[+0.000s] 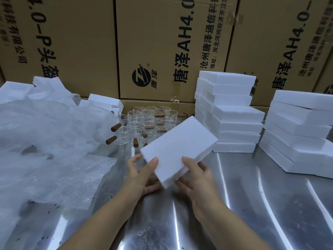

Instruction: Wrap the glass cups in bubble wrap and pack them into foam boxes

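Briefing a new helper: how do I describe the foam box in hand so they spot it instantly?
On the shiny steel table, look in front of the clear glass cups with brown wooden handles. There the left hand and right hand grip one tilted white rectangular foam box. Unlike the stacked white foam boxes at right, it is held, not stacked.
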